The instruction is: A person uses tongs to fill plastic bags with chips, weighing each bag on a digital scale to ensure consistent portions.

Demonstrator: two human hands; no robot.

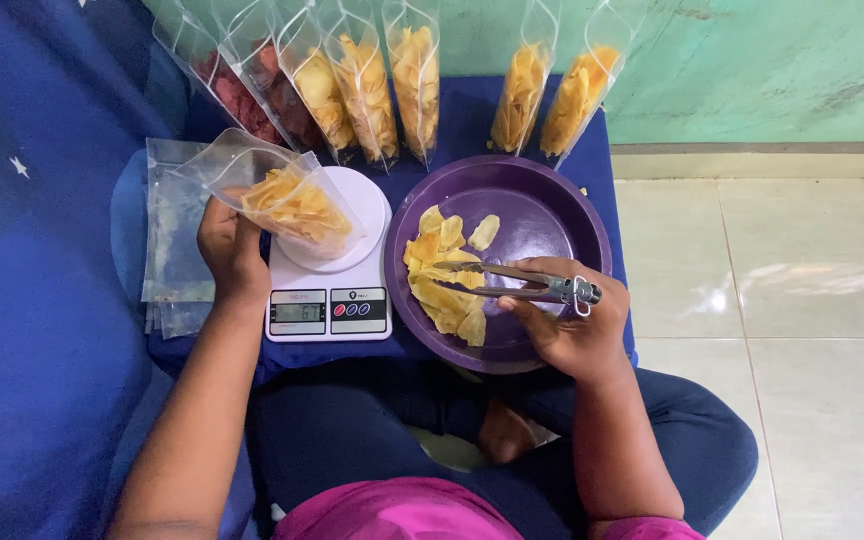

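On the scale (330, 300), the left hand (230, 250) grips a chip-filled bag (287, 200); right hand (567, 325) clasps tongs (522, 283) over the purple bowl (552, 215).

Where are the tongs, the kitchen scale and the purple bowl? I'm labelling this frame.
tongs (512, 280), head view, on the metal arms.
kitchen scale (329, 312), head view, on its front panel.
purple bowl (542, 200), head view, on its bare inner wall.

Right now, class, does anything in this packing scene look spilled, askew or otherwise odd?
Nothing looks spilled or damaged. The only tilt is the open bag, which the left hand holds slanted on the scale.
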